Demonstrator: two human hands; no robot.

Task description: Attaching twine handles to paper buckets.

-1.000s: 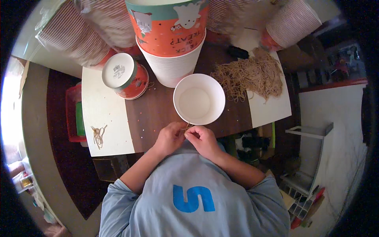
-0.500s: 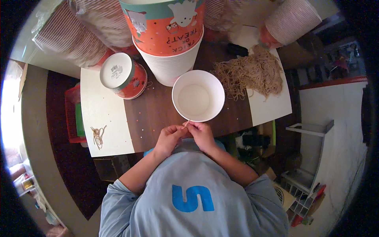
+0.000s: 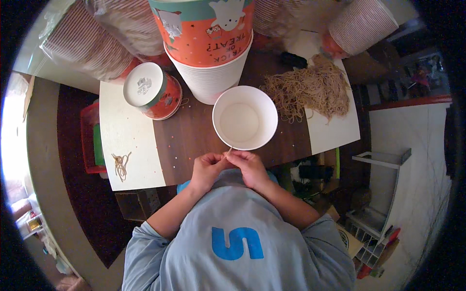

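Observation:
A round white paper bucket (image 3: 239, 122), its mouth facing me, sits at the near edge of the table. Just below its near rim, my left hand (image 3: 208, 169) and my right hand (image 3: 248, 167) meet fingertip to fingertip. Both are closed in a pinch around a short, thin tan cord (image 3: 230, 151), whose end pokes up between them toward the rim. Whether the cord passes through the bucket wall is hidden by my fingers. To the right lies a big tangled heap of similar tan cords (image 3: 315, 89).
A tall bucket stack (image 3: 208, 72) rises behind the white bucket. An orange bucket (image 3: 165, 97) stands upside down on the left, with a few loose cords (image 3: 121, 166) nearer me. Plastic-wrapped bucket stacks (image 3: 87, 46) line the back. A red crate (image 3: 92, 138) sits beside the table.
My fingers have shifted slightly around the cord, and its end now shows upright between the fingertips. The white bucket stays essentially in place; the view has moved a little.

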